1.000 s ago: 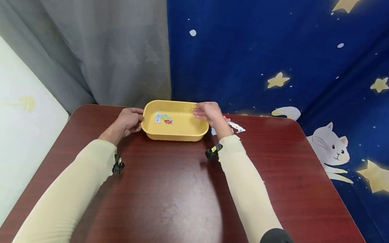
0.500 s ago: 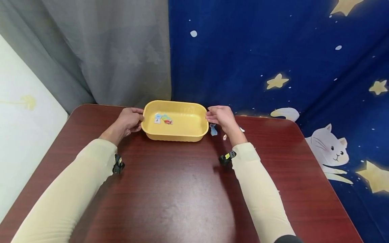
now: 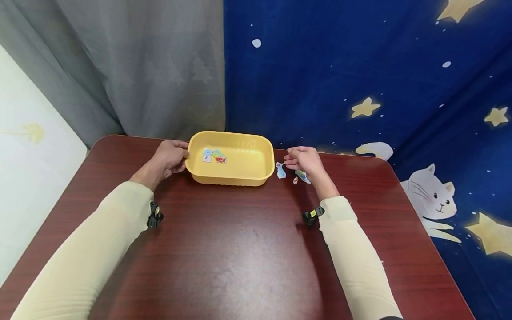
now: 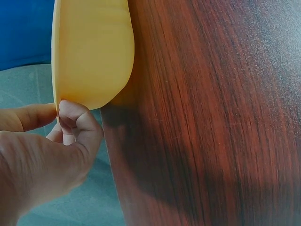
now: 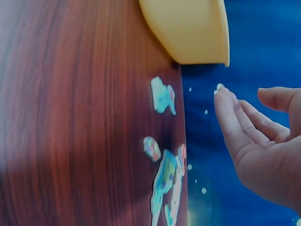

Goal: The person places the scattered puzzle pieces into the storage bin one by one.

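A yellow plastic basin stands near the table's far edge, with two small colourful paper cutouts, perhaps stickers, lying at the left of its floor. My left hand pinches the basin's left rim between thumb and fingers, as the left wrist view also shows. To the right of the basin, my right hand hovers with fingers fairly straight and nothing between them. Below it lie a pale blue cutout, a small reddish cutout and longer colourful cutouts; the right hand partly hides these in the head view.
The dark red wooden table has its far edge against a grey curtain and a blue star-patterned curtain. A white panel flanks the left side. A small black device is worn on the right wrist.
My right hand has come out from over the basin and moved right, above the cutouts on the table. The left hand and the basin stay in place.
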{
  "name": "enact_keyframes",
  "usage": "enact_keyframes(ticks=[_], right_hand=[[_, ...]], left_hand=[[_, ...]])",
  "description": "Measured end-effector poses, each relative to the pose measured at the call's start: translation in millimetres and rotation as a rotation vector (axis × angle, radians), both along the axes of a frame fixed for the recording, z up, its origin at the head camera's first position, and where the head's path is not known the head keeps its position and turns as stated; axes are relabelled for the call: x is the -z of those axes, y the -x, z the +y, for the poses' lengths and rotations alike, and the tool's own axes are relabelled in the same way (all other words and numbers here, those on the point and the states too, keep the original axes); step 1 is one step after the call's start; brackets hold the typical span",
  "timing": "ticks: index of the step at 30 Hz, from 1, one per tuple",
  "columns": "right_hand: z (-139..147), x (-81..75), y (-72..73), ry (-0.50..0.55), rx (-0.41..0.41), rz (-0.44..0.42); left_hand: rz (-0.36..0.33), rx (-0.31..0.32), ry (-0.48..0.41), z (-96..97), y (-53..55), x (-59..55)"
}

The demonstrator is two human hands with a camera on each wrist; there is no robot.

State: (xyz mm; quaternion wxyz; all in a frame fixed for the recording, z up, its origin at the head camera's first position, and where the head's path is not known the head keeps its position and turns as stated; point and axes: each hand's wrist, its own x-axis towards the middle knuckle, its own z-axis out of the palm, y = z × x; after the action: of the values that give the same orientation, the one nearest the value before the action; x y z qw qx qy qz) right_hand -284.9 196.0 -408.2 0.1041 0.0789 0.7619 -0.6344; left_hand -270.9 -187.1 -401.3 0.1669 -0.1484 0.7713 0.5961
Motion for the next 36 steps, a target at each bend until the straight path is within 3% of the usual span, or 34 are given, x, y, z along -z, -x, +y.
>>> enact_keyframes(ticks=[15,26,36], right_hand=[[40.7,14.4,-2.9,-0.210,0.001,-0.027],[48.8,19.0,-0.2,-0.355,-0.003,0.003],[49.5,29.8,1.7,-0.707,-0.074,0.091]], left_hand=[[0.000,0.002,-0.010,0.0,1.5,1.6],[-0.004,-0.004,-0.031,-2.6,-0.7,0.5],[0.003,0.008,-0.031,-1.5,1.1,0.7]])
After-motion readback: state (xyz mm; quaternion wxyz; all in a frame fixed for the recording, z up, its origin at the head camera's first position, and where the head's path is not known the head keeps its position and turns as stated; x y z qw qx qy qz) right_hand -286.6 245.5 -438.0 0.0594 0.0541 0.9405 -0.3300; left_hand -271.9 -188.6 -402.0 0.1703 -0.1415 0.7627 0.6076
